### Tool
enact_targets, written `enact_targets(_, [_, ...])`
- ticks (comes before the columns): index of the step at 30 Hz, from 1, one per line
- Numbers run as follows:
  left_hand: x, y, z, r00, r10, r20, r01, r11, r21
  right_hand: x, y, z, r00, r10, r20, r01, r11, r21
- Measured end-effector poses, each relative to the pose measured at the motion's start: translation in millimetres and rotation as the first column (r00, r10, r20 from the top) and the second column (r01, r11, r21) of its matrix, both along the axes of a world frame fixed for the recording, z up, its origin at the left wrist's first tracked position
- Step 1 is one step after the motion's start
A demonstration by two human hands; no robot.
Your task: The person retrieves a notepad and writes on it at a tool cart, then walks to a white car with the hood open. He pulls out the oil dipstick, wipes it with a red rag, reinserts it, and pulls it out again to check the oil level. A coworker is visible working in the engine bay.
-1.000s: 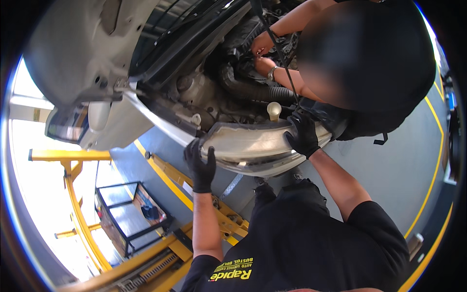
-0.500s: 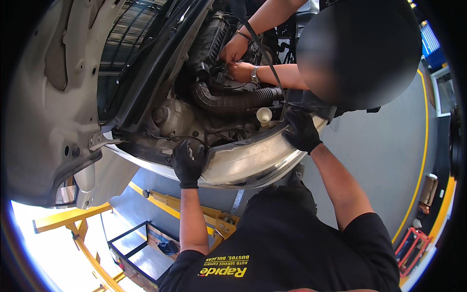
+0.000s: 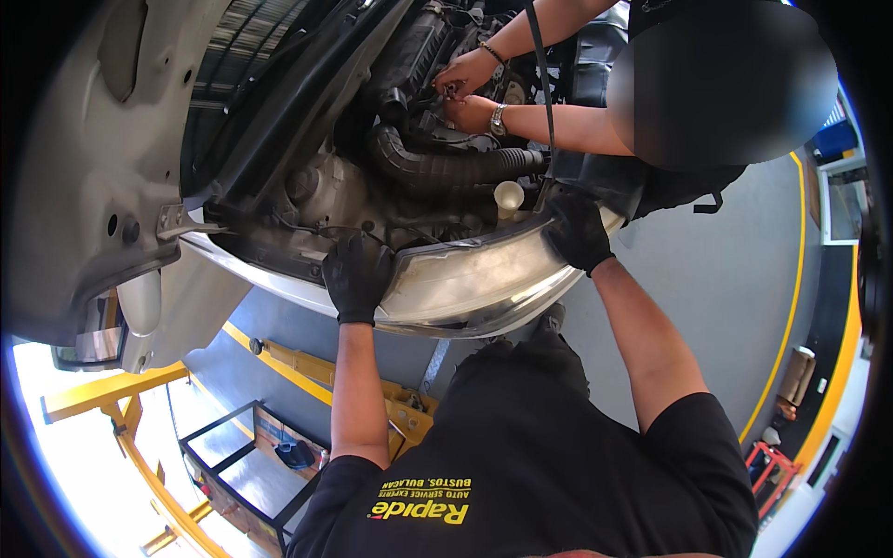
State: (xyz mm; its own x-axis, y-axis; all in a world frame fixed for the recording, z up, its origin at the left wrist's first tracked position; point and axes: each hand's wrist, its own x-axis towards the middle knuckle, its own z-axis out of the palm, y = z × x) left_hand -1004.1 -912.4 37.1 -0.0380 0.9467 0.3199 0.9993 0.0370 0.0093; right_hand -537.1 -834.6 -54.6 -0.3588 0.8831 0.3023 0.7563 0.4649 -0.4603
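Observation:
Both my hands wear black gloves and lie at the two ends of a large clear headlight (image 3: pixel 474 284) on a car with its hood up. My left hand (image 3: pixel 358 277) is bent over the headlight's left end, beside the fender edge; its fingertips are partly hidden. At the right end my right hand (image 3: pixel 579 232) curls its fingers over the upper edge. A pale funnel-shaped filler piece (image 3: pixel 508 197) stands just behind the headlight. Farther back, another person's hands (image 3: pixel 468 98) meet over the engine, working at something small that I cannot make out.
A ribbed black air hose (image 3: pixel 456 167) crosses the engine bay behind the headlight. The raised hood (image 3: pixel 84 186) fills the left side. A dark strap (image 3: pixel 542 84) hangs near the co-worker. Below left are a yellow lift arm (image 3: pixel 298 365) and a black-framed cart (image 3: pixel 223 465).
The view has shifted slightly. My left hand's fingers, curled with the thumb showing before, now lie over the edge with the back of the glove up. My right hand keeps its place.

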Motion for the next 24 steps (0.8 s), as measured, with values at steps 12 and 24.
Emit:
enact_targets(12, [1,-6,-3,0.998,0.056,0.023,-0.056,0.998,-0.007,-1,-3,-8,1.000,0.025,-0.002,-0.025,1.000,0.015])
enact_targets(24, [36,-45,3,0.958,0.168,0.233,-0.255,0.869,0.425,10,8,-17,0.995,0.059,-0.086,-0.041,0.981,0.189])
